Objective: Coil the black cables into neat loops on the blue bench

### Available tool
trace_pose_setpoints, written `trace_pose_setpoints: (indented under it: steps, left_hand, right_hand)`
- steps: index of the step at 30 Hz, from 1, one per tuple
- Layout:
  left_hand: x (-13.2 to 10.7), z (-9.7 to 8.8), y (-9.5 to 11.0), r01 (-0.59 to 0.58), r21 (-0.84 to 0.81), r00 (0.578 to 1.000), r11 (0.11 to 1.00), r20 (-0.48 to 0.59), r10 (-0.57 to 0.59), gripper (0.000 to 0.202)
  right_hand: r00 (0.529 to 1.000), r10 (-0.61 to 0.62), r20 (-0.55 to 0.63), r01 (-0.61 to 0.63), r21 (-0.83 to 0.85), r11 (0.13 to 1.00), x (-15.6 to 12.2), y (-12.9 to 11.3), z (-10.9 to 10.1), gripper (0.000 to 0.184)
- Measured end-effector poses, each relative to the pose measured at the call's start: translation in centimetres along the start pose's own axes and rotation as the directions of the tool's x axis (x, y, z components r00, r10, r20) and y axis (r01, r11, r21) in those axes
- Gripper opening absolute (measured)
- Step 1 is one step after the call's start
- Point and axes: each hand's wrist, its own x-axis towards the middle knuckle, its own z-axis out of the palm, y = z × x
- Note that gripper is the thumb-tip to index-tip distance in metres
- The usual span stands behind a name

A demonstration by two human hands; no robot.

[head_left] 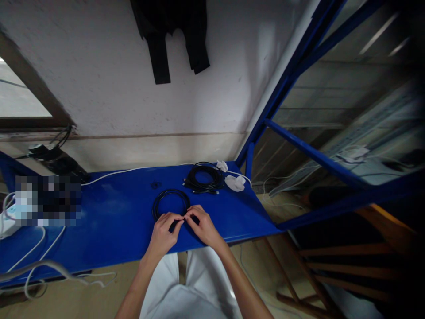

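A coiled black cable [168,198] lies on the blue table [116,212] just beyond my hands. My left hand [164,232] and my right hand [201,225] meet at the coil's near edge, fingers pinched together on the cable where the two hands touch. A second, thicker coil of black cable [203,178] rests farther back on the table, untouched.
White plugs or adapters [235,181] with a white cord sit by the second coil near the table's right back corner. White cables [36,261] trail over the left front edge. A blue metal frame [299,146] rises on the right. Dark clothing [172,31] hangs on the wall.
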Motion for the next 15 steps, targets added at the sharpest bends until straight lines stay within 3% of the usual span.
trace_pose_setpoints:
  steps: [7, 10, 15]
  left_hand:
    - [-0.20, 0.45, -0.40, 0.012, 0.017, 1.000, 1.000, 0.016, -0.012, 0.007]
    - [-0.33, 0.61, -0.46, 0.036, 0.015, 0.999, 0.999, 0.019, -0.036, 0.016]
    - [-0.37, 0.68, -0.66, -0.023, 0.056, 1.000, 0.998, 0.010, 0.022, 0.018]
  right_hand:
    - [1.000, -0.001, 0.017, 0.000, 0.016, 1.000, -0.07, 0.13, 0.07, 0.013]
    - [1.000, -0.006, 0.012, 0.006, 0.020, 1.000, -0.02, 0.15, 0.06, 0.012]
    - [1.000, -0.017, 0.013, 0.016, 0.028, 0.999, 0.04, -0.04, -0.08, 0.013]
